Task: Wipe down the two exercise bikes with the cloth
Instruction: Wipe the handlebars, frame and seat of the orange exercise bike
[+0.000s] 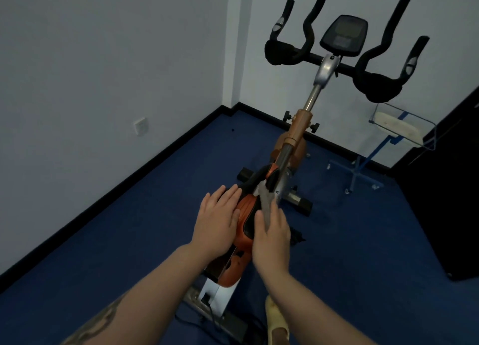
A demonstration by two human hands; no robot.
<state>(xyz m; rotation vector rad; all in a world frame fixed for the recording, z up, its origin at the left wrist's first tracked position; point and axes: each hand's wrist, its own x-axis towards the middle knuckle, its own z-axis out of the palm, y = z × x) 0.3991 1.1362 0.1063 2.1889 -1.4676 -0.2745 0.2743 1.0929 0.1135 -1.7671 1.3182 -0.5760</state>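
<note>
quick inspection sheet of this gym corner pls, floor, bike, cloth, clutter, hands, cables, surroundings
surface: blue carpet floor, black skirting along the walls
job's things: one orange exercise bike in view, a second bike not seen; grey cloth lies on the orange and black saddle
clutter: small trolley with a clear tray and blue frame, right of the bike
grippers: left hand rests flat on the saddle's left side; right hand holds the cloth against the saddle
cables: black cable runs from the bike's rear base onto the floor
surroundings: white walls, wall socket on the left wall, large dark object at the right, yellow shoe near the bottom edge
</note>
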